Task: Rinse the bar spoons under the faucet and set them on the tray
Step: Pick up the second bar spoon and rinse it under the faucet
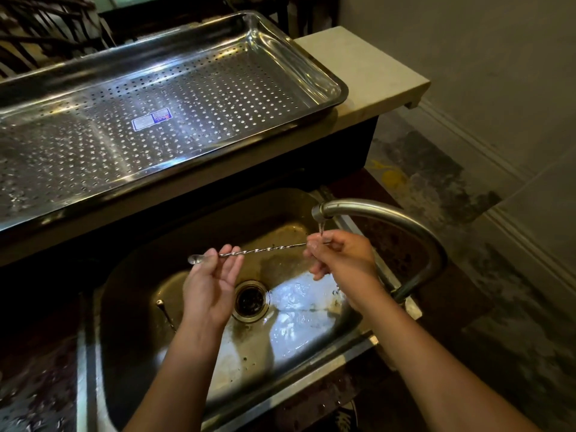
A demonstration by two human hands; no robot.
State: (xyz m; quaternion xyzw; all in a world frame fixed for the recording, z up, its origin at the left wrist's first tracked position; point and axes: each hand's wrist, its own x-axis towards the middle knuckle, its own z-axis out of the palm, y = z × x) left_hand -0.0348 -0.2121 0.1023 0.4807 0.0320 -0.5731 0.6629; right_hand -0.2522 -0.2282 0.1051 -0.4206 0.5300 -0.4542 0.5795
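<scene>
Spoon in hand: bar spoon (261, 250) with a twisted stem, held level above the sink (311, 363), its rounded end past the left fingers, its other end under the spout.
Left hand (209, 285): palm up, fingertips pinched on the stem near the rounded end.
Right hand (339, 257): fingers closed around the spoon's other end, directly beneath the running water.
Faucet (389, 219): curved metal neck arching in from the right; a thin stream falls from the spout onto the right hand's fingers.
Second spoon: another bar spoon (165, 313) lies in the sink basin, left of the drain (251, 300), partly hidden by the left forearm.
Tray (324, 76): perforated steel tray on the raised counter (367, 70) behind the sink, with a blue-and-white sticker (151, 119) on its floor; no spoons lie in it.
Basin: wet, with water pooled right of the drain.
</scene>
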